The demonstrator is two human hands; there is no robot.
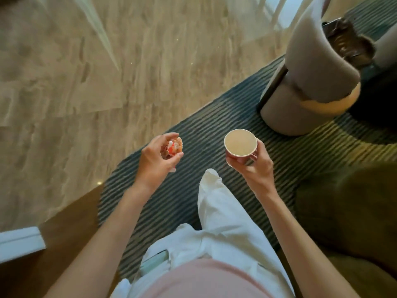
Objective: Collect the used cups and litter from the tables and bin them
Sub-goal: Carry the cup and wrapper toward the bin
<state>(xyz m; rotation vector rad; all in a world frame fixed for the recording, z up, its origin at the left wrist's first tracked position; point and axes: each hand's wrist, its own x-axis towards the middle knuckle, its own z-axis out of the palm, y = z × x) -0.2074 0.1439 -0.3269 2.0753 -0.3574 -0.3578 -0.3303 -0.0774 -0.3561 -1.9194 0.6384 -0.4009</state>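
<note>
Right hand (255, 166) grips a paper cup (240, 146) from below and around its lower wall, mouth up and level, out in front of the body above the striped carpet (193, 190). The left hand (154, 160) is closed loosely around a crumpled red-and-white wrapper (173, 147), fingers curled over it and thumb beneath. No desk shows; the person appears to be walking with both pieces of litter. A dark-lined bin (348, 46) seems to sit behind the grey chair (311, 82) at upper right, though blur makes that uncertain. The cup looks light and thin-walled, so it would likely crush under a hard squeeze; holding it low near the stiffer base, as now, suits it, and keeping it upright guards against any dregs. The wrapper is soft, weightless and springy, best kept balled in a closed fist.
</note>
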